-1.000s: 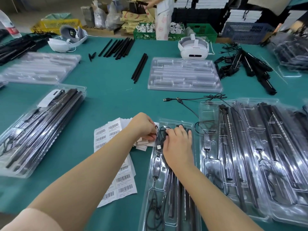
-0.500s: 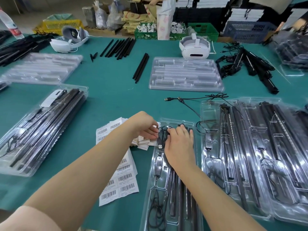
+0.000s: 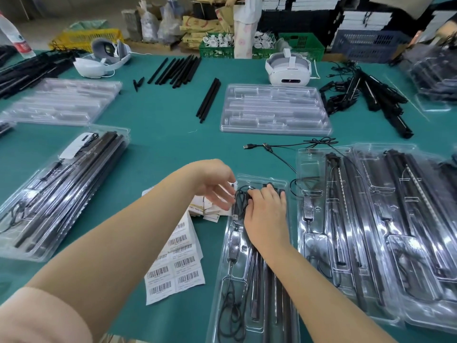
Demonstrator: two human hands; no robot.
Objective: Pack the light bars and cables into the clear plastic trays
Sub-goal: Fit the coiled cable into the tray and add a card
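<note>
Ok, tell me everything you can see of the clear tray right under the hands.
The clear tray is a long moulded plastic blister lying flat on the green table, running away from the person. Its channels hold dark light bars and a black cable with an inline controller. The right hand presses on its far end; the left hand touches the cable at its left edge. Barcode labels lie beside it.

The person's two forearms are bare from the wrists up, with no watch, ring or glove on the left hand (image 3: 217, 184) or the right hand (image 3: 265, 214). At the lower left of the frame, a pale peach short sleeve (image 3: 37, 318) covers the left upper arm.
</note>
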